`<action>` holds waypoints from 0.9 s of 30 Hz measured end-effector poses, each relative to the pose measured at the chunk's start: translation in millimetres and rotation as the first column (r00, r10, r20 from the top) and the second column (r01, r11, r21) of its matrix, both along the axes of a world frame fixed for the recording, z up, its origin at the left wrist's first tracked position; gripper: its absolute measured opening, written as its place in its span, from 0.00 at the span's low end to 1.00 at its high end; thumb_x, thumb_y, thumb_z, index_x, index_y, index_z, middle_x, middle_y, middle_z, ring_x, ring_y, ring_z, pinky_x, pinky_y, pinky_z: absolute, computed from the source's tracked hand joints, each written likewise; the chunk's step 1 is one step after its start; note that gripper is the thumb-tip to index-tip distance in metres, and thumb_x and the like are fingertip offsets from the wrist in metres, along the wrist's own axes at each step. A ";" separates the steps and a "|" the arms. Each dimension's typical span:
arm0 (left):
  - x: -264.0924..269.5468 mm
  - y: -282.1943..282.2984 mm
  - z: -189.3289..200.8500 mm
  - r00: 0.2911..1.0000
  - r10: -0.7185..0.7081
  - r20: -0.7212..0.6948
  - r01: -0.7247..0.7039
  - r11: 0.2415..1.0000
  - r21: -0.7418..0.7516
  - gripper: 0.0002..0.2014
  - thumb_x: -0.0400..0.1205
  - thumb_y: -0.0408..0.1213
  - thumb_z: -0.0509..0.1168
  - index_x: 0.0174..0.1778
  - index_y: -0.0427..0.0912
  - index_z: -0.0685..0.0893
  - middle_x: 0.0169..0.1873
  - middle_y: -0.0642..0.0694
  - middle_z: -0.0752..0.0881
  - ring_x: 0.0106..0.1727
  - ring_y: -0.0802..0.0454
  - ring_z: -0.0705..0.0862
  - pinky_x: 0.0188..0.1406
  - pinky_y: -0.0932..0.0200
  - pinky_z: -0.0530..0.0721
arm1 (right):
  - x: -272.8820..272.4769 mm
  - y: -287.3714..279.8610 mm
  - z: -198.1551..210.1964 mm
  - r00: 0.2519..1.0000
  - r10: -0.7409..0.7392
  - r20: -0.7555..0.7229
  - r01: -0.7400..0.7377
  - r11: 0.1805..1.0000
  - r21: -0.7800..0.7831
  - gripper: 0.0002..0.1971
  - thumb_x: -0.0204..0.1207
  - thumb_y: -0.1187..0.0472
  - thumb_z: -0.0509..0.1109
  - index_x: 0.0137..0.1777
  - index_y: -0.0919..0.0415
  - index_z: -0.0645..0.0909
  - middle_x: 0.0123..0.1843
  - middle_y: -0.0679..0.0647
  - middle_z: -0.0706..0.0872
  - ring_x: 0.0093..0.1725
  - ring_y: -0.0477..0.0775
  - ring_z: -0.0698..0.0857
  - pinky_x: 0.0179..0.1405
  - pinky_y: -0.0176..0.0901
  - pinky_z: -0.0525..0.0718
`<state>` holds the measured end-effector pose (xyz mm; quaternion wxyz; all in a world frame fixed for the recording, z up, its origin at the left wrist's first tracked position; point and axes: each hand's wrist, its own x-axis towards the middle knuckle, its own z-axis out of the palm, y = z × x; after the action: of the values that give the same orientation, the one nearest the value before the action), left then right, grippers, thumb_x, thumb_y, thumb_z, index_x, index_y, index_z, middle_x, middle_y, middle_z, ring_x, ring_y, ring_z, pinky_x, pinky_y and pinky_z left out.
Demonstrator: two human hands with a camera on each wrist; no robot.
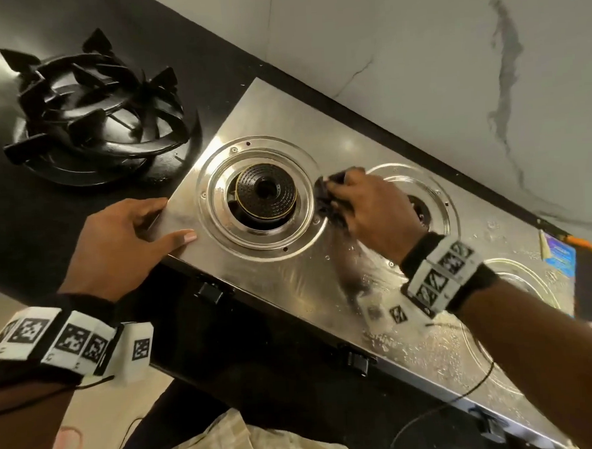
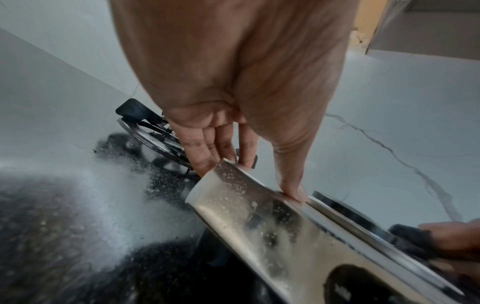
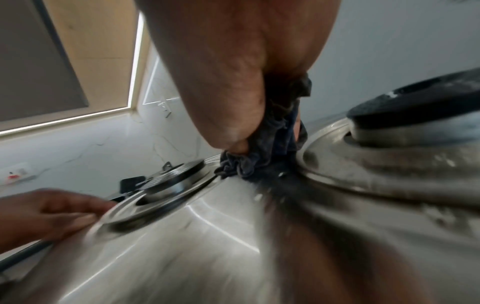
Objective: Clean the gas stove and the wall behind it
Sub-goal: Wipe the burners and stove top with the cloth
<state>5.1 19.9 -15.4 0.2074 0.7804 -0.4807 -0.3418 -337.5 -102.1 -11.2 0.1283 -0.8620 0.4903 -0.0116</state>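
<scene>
So the gas stove (image 1: 291,286) sits on the dark bench (image 1: 182,51) with its long axis running along the wall (image 1: 416,63) right behind it, from the near-left corner off to the far right. The right hand (image 1: 372,206) is balled around a dark cloth (image 1: 325,197), pressing it onto the steel in the gap between the left burner (image 1: 264,195) and the middle burner ring (image 1: 433,196). The left hand (image 1: 124,240) is flat-ish on the stove's left corner, fingers over the side edge and thumb lying on top, looks like it's just bracing the thing.

My guess is the wet, soapy-looking stretch to the right comes next, and that's all on the cloth hand's side, so the right one is clearly nearer. The wall is further back past both hands. The pan supports (image 1: 93,111) are stacked on the bench off to the left, well apart from the wiping
</scene>
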 end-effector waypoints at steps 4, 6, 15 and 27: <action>0.6 -1.4 -1.1 1.000 -0.029 0.009 0.029 1.000 -0.003 0.37 0.72 0.54 0.81 0.78 0.49 0.81 0.70 0.45 0.85 0.65 0.52 0.81 0.68 0.44 0.80 | 4.1 57.3 -1.5 0.999 -0.041 -0.001 0.041 0.999 -0.002 0.23 0.90 0.48 0.56 0.75 0.54 0.85 0.57 0.51 0.82 0.48 0.48 0.79 0.46 0.38 0.78; 1.6 -1.2 -2.0 0.999 -0.038 0.017 0.038 0.999 -0.001 0.37 0.72 0.54 0.81 0.78 0.50 0.81 0.69 0.45 0.86 0.63 0.54 0.81 0.65 0.47 0.80 | 6.4 80.8 -0.4 0.999 -0.029 0.016 0.029 1.000 0.011 0.26 0.89 0.45 0.54 0.75 0.55 0.84 0.56 0.50 0.81 0.47 0.47 0.77 0.42 0.40 0.80; 4.0 2.4 -8.1 0.999 -0.022 -0.023 0.020 0.997 -0.081 0.35 0.73 0.52 0.82 0.77 0.49 0.82 0.68 0.50 0.86 0.67 0.54 0.83 0.67 0.52 0.81 | 9.2 138.5 -10.3 0.995 0.057 -0.078 -0.059 0.998 -0.021 0.28 0.82 0.48 0.77 0.80 0.52 0.78 0.59 0.49 0.80 0.51 0.47 0.76 0.42 0.37 0.74; 33.4 8.4 -26.1 0.977 -0.094 -0.194 0.058 0.982 -0.181 0.18 0.88 0.32 0.68 0.73 0.48 0.86 0.63 0.57 0.89 0.65 0.68 0.86 0.66 0.72 0.81 | 170.4 119.7 -8.5 0.990 0.134 0.053 -0.130 0.989 -0.065 0.20 0.85 0.61 0.67 0.76 0.57 0.83 0.63 0.54 0.83 0.61 0.58 0.81 0.48 0.49 0.84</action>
<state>38.5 28.3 -41.5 0.3091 0.7017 -0.5147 -0.3836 -167.0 17.7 -19.7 0.1162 -0.8954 0.4277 -0.0430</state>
